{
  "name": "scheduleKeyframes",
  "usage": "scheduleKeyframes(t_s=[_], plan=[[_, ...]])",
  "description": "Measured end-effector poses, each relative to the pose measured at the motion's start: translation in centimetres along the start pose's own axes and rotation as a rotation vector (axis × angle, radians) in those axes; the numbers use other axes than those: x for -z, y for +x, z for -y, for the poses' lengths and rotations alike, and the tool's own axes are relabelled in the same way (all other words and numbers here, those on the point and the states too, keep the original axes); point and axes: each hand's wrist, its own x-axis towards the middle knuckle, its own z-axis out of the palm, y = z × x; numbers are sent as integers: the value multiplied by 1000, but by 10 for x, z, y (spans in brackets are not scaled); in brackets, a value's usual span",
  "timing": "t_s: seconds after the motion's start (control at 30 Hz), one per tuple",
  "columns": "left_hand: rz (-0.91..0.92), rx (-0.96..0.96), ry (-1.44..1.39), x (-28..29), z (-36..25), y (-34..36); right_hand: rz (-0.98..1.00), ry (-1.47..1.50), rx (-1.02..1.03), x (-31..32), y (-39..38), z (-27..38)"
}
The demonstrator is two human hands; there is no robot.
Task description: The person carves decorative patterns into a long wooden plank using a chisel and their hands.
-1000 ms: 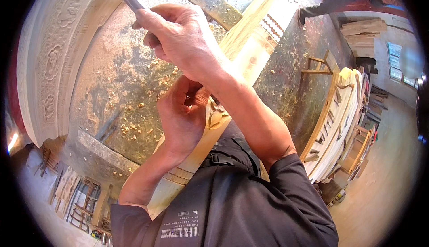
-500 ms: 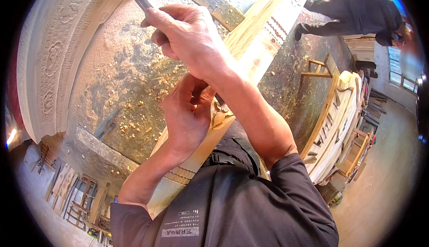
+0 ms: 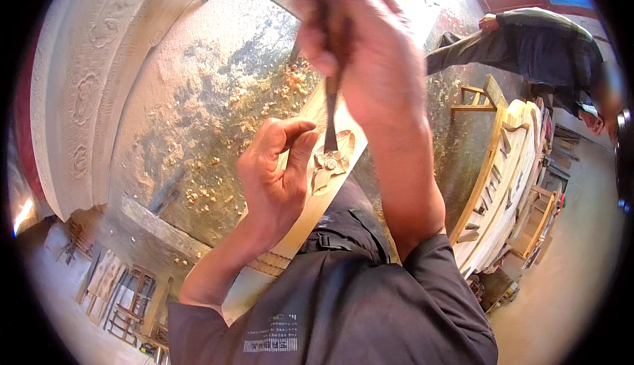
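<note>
My right hand (image 3: 380, 55), blurred by motion, is closed around the dark handle of a chisel (image 3: 331, 114). The chisel's flat blade points down, its tip at the carved flower (image 3: 331, 164) on a long pale wooden beam (image 3: 320, 216). Whether the tip touches the wood I cannot tell. Just left of the flower is my left hand (image 3: 271, 173), its fingers loosely bent. A small gap shows between thumb and forefinger, with nothing seen in it.
Wood shavings (image 3: 211, 160) litter the worktop. A large carved panel (image 3: 86, 94) stands at the left. Several hand tools lie on a pale wooden piece (image 3: 505, 180) at the right, near a small wooden frame (image 3: 475, 98). A person in dark clothes (image 3: 538, 45) stands at the far right.
My right hand has moved right, from above the left hand to over the carved flower, with the chisel pointing down. My left hand's fingers have loosened. The other person leans further over.
</note>
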Motion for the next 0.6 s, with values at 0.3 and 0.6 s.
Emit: scheduleKeyframes(t_s=[0.3,0.6], plan=[[426,-563,416,25,-15,-36,-199,249,107,113,-61,44],[519,-550,171,29,-17,-54,-194,244,159,92,-87,51]])
